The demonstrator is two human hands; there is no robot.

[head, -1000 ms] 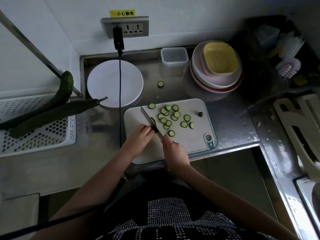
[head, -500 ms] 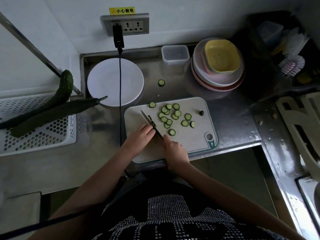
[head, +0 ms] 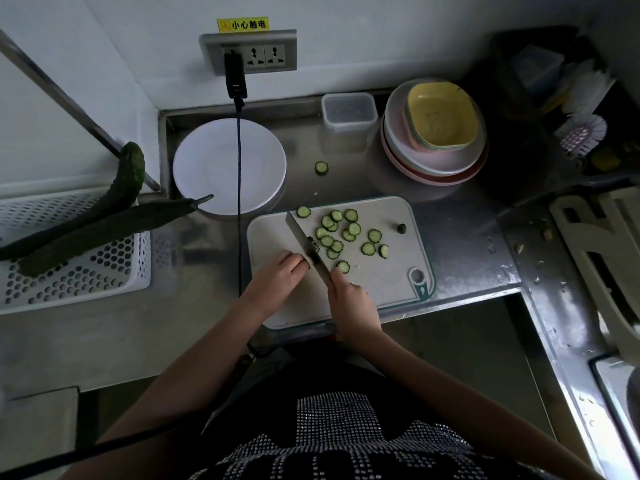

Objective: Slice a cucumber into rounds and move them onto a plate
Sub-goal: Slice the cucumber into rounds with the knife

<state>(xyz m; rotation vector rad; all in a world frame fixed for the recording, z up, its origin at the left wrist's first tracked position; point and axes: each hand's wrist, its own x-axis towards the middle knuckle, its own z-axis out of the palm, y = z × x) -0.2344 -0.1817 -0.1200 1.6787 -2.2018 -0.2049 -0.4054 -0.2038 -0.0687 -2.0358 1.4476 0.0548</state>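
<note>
Steel counter [head: 450, 233], dim light, wall socket [head: 248, 51] behind.
Black cable [head: 238, 202] hangs from socket; white perforated basket [head: 86, 278] at left; clear lidded tub [head: 349, 111] beside stacked dishes [head: 434, 133]; brush [head: 583, 131] far right.

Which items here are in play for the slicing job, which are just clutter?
In play: steel knife gripped by right hand; left hand; green cucumber rounds; pale cutting board; empty white round plate.

Clutter: stacked pink dishes; clear plastic tub; two whole cucumbers; white perforated basket.

Cucumber rounds [head: 341, 233] and a white plate [head: 221, 161]
Green slices lie flat, scattered on the board; the plate sits bare, behind-left of them.
</note>
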